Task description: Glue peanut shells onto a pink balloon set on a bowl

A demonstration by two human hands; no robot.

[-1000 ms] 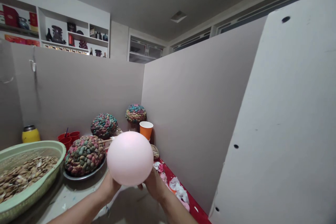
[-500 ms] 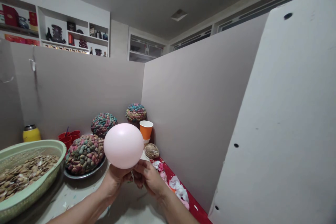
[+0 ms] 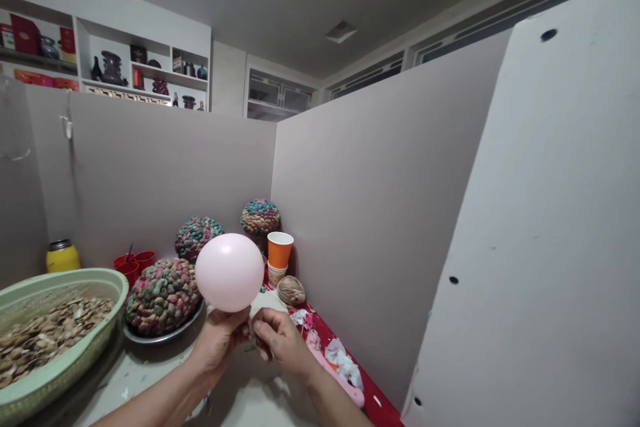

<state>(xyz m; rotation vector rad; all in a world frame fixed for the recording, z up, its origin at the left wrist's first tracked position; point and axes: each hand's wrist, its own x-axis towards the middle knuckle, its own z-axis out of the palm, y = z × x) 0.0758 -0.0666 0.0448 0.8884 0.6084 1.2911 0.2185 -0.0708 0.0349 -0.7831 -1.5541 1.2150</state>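
A pale pink inflated balloon (image 3: 230,272) stands upright above my hands in the lower middle of the head view. My left hand (image 3: 220,339) is closed under it, thumb and fingers gripping its base. Close beside it, my right hand (image 3: 281,340) is pinched shut just below and right of the balloon. What its fingertips hold is hidden; the balloon's neck cannot be seen. Behind the balloon, to the left, a ball covered in coloured nut-like shells (image 3: 163,297) sits in a metal dish (image 3: 165,339).
A green basket (image 3: 117,280) of flat brown pieces stands left. Behind are red cups (image 3: 129,270), a yellow container (image 3: 63,259), more shell-covered balls (image 3: 199,237), an orange cup (image 3: 280,250) and a twine ball (image 3: 291,290). Crumpled scraps (image 3: 343,360) line the right partition (image 3: 370,213).
The balloon has shifted slightly left and up and appears a little smaller. My right hand has come away from the balloon's underside, its fingers still pinched. The camera view has tilted slightly.
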